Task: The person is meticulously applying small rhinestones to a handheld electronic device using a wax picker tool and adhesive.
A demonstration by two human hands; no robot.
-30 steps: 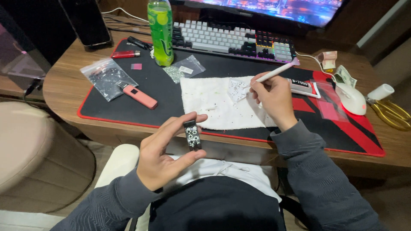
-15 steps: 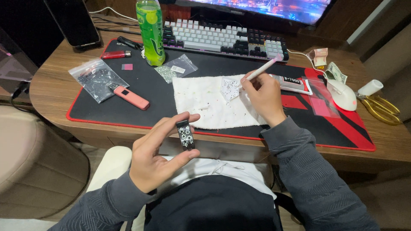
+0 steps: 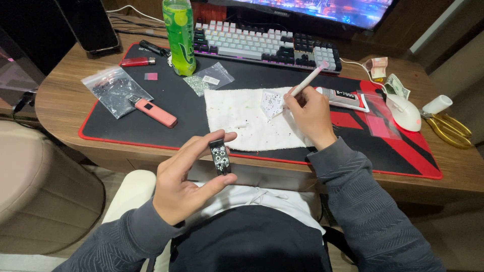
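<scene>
Left hand [image 3: 184, 184] grips a small black gem-studded case [image 3: 220, 157] below the white cloth [image 3: 249, 118]; right hand [image 3: 310, 113] pinches a pink pen [image 3: 307, 80] over the cloth

Clear zip bag [image 3: 115, 89] of dark beads, far left on the black desk mat; a smaller clear zip bag [image 3: 208, 79] with a white label beside the green bottle [image 3: 179, 35], which wears a green-and-yellow label. White glue tube [image 3: 343, 98] with dark print, right of the white cloth. Monitor screen [image 3: 322, 7] glowing blue and pink along the top edge; dark phone screen [image 3: 89, 25], top left.
</scene>
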